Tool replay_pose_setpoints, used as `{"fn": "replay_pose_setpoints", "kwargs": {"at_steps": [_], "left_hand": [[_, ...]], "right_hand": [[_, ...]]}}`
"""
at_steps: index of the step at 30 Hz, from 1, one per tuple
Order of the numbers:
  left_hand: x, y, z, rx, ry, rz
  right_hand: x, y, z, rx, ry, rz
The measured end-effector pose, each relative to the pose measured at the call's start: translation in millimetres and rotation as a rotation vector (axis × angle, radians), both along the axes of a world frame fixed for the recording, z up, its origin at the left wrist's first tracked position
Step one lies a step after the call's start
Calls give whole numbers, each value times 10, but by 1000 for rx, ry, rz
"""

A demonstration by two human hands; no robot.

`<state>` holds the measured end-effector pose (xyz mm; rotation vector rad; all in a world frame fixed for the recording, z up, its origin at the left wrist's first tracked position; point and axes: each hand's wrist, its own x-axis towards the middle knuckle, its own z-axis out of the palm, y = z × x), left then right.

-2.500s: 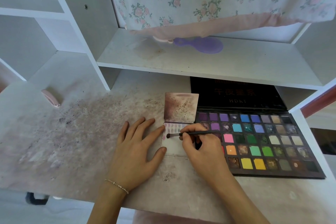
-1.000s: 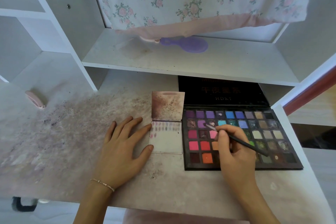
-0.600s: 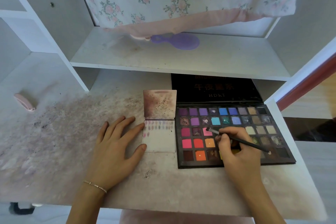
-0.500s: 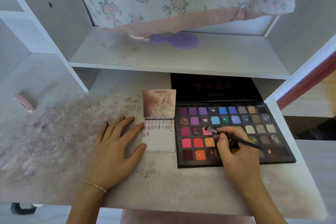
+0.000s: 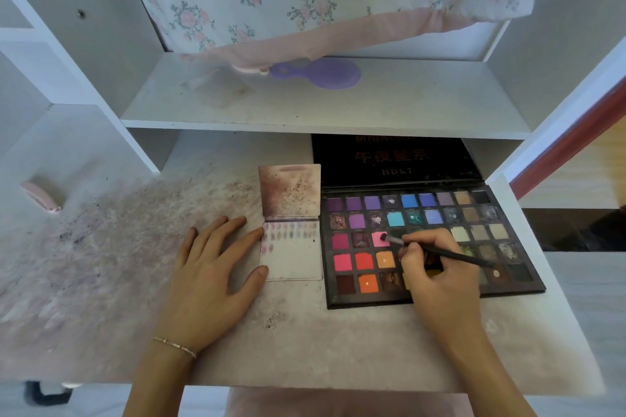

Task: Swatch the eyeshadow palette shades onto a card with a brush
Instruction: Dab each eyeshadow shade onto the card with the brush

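A large black eyeshadow palette (image 5: 437,213) lies open on the desk's right side, its lid propped back under the shelf. Left of it lies a small white card (image 5: 293,257) with rows of pink and purple swatches along its top; a stained flap stands up behind it. My right hand (image 5: 437,271) rests over the palette and grips a thin black brush (image 5: 450,254), whose tip touches a light pink pan in the third row. My left hand (image 5: 211,276) lies flat on the desk, thumb and forefinger against the card's left edge.
The desk top (image 5: 118,247) is smeared with pink and dark powder. A white shelf (image 5: 321,112) overhangs the back and carries a purple hairbrush (image 5: 321,73) under a floral cloth (image 5: 321,0). A small pink object (image 5: 42,198) lies at far left. The desk's right edge runs beside the palette.
My right hand carried the brush from the card to the palette and moved its tip from a purple pan down onto the light pink pan. My left hand stayed on the card.
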<state>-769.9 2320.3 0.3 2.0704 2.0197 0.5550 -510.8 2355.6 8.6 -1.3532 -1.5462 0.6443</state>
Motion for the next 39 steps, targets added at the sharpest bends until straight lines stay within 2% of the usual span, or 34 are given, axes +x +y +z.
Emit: {"fn": "replay_pose_setpoints", "kwargs": {"at_steps": [3, 8, 16, 24, 39], "left_hand": [[2, 0, -4, -1, -1, -1], [-1, -3, 5, 1, -10, 1], [-10, -5, 4, -8, -14, -2], [-9, -12, 3, 4, -3, -2], [-10, -9, -9, -4, 8, -6]], "right_hand": [[5, -2, -3, -21, -38, 15], [0, -27, 27, -15, 44, -28], [-316, -49, 93, -55, 156, 119], [-733, -27, 75, -130, 97, 277], [-834, 14, 23, -135, -33, 313]]}}
